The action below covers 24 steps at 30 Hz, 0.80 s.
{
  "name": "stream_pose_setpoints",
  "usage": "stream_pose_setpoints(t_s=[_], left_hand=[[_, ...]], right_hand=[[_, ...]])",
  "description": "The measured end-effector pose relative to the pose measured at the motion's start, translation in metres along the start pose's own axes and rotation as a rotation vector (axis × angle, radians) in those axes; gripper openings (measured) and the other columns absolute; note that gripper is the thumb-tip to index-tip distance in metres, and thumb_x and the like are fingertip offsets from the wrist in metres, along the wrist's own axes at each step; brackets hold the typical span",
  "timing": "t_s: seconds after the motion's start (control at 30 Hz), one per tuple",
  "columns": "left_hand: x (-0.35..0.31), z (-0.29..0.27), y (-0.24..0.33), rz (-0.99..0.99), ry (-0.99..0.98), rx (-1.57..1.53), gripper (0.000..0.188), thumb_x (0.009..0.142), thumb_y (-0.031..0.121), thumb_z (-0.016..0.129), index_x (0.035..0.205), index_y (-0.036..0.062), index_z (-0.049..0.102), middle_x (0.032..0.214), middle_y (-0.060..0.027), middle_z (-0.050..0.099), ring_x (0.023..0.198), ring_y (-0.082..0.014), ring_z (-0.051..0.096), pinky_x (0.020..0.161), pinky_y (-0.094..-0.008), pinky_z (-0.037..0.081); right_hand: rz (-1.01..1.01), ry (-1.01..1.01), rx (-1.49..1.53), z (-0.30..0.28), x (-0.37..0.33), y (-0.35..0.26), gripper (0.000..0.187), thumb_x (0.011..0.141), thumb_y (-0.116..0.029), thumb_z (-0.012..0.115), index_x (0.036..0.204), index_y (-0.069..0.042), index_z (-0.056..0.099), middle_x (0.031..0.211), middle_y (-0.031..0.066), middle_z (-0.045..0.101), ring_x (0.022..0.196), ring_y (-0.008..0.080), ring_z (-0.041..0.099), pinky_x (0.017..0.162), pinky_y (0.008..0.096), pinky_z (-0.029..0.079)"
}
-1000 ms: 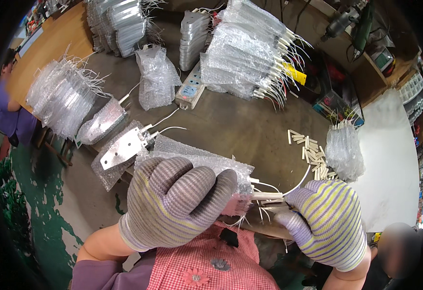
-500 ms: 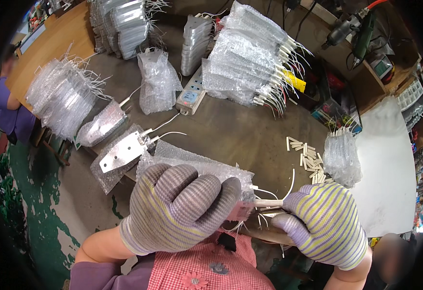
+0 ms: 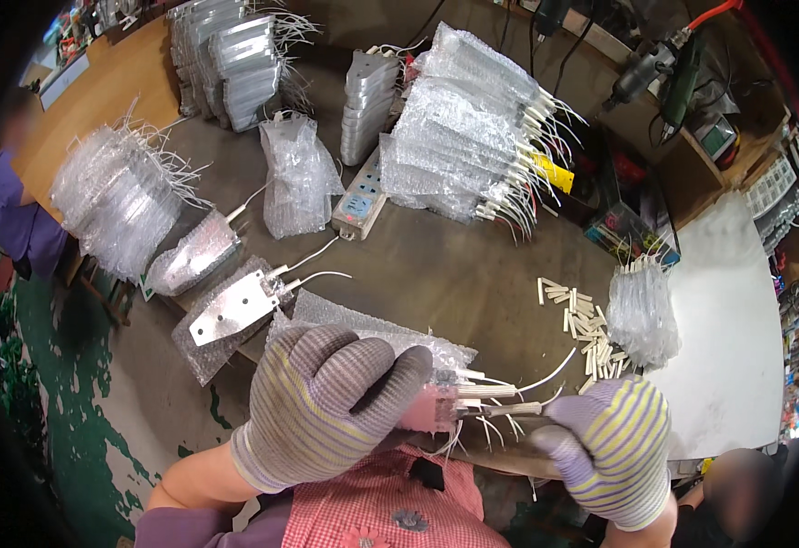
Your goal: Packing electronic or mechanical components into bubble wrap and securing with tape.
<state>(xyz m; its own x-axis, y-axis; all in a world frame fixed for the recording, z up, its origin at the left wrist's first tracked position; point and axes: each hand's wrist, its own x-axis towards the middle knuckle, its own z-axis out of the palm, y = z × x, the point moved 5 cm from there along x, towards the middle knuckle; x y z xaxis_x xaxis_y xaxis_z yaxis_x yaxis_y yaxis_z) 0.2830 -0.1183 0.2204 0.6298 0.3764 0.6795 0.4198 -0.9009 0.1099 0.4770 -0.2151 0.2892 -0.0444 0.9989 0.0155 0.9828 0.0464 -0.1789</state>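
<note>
My left hand (image 3: pixel 331 402), in a grey glove with yellow and purple stripes, wraps around a bubble-wrapped bundle whose pink end (image 3: pixel 431 408) sticks out past the fingers. White wires (image 3: pixel 546 373) with pale sleeves (image 3: pixel 486 391) run out of that end to the right. My right hand (image 3: pixel 614 447), gloved alike, is curled at the tip of one sleeved wire (image 3: pixel 514 409), thumb below and fingers above. What lies between its fingertips is hidden. Under and behind the left hand lies a sheet of bubble wrap (image 3: pixel 372 329). Loose pale tubes (image 3: pixel 587 329) are heaped beyond the right hand.
To the left, a white metal plate (image 3: pixel 226 315) with two wires lies on bubble wrap. Wrapped bundles (image 3: pixel 116 201) and a large wrapped stack (image 3: pixel 459 128) stand behind, around a power strip (image 3: pixel 360 205). At right are another wrapped bundle (image 3: pixel 641 315) and a white sheet (image 3: pixel 728 347).
My right hand has drawn back down and right along the wires, so more of the sleeves shows. The left hand still holds the bundle. The whole view has shifted slightly.
</note>
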Motion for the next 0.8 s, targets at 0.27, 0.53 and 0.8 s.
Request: stream_pose_setpoints(t_s=[0.27, 0.53, 0.8], left_hand=[[0.005, 0.004, -0.008, -0.039, -0.057, -0.113, 0.071, 0.052, 0.047, 0.088, 0.109, 0.0083, 0.074, 0.089, -0.0068, 0.059, 0.081, -0.0293, 0.062, 0.069, -0.0433, 0.050], [0.005, 0.008, -0.005, -0.127, -0.143, -0.217, 0.070, 0.056, 0.039, 0.090, 0.116, 0.0079, 0.073, 0.107, -0.0077, 0.062, 0.092, -0.0310, 0.059, 0.081, -0.0448, 0.050], [0.012, 0.006, 0.003, -0.112, -0.266, -0.274, 0.071, 0.061, 0.045, 0.088, 0.119, 0.0074, 0.071, 0.106, -0.0084, 0.062, 0.094, -0.0315, 0.061, 0.079, -0.0457, 0.050]], right_hand=[[0.291, 0.257, -0.113, 0.067, -0.057, 0.076, 0.035, 0.077, -0.022, 0.081, 0.102, -0.003, 0.066, 0.096, 0.0155, 0.066, 0.091, 0.0345, 0.063, 0.079, 0.0456, 0.050], [-0.163, 0.558, 0.010, 0.029, -0.017, 0.007, 0.029, 0.073, -0.016, 0.079, 0.098, -0.012, 0.066, 0.103, 0.0071, 0.068, 0.098, 0.0310, 0.062, 0.088, 0.0469, 0.049], [-0.078, 0.548, 0.569, 0.053, -0.016, 0.032, 0.020, 0.074, -0.014, 0.086, 0.089, -0.008, 0.075, 0.083, 0.0067, 0.070, 0.075, 0.0244, 0.064, 0.071, 0.0373, 0.051]])
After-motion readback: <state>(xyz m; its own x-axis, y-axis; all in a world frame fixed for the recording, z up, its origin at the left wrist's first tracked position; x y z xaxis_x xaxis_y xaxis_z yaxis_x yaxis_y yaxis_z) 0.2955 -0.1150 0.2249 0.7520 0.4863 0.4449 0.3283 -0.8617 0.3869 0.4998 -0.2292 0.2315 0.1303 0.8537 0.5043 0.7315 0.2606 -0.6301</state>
